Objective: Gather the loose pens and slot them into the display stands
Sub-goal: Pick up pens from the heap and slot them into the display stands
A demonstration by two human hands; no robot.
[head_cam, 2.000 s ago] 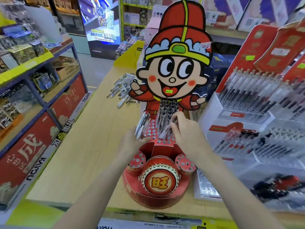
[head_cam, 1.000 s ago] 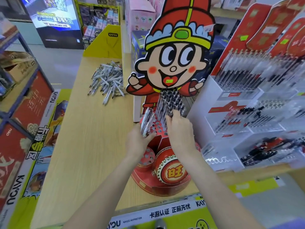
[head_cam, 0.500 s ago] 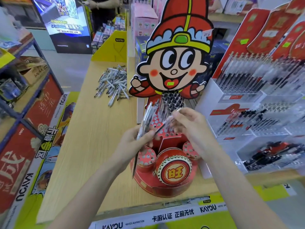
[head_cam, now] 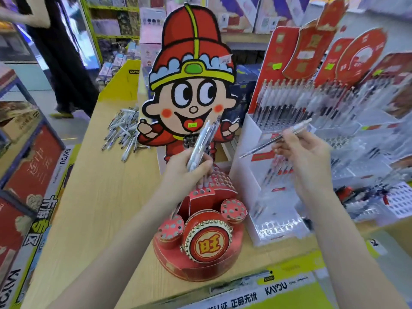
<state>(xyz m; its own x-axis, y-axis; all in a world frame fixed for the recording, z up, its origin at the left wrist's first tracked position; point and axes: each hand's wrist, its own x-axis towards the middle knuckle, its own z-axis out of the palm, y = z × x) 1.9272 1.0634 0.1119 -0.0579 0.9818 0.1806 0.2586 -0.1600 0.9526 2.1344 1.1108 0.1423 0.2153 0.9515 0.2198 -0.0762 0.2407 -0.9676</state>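
At the centre of the frame the left hand [head_cam: 186,175] grips a bundle of pens [head_cam: 201,144] above the red stand [head_cam: 200,241]. The right hand [head_cam: 305,157] pinches one pen [head_cam: 276,138] at centre right, before the white stand [head_cam: 256,152]. Loose pens [head_cam: 123,131] lie on the table [head_cam: 100,197] at upper left.

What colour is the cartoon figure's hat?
Red with yellow stripes, on the hat, seen from the head view.

Two bare forearms reach in from the lower edge. No sleeves show. The left hand [head_cam: 186,172] and right hand [head_cam: 308,157] wear no gloves, rings or watches.
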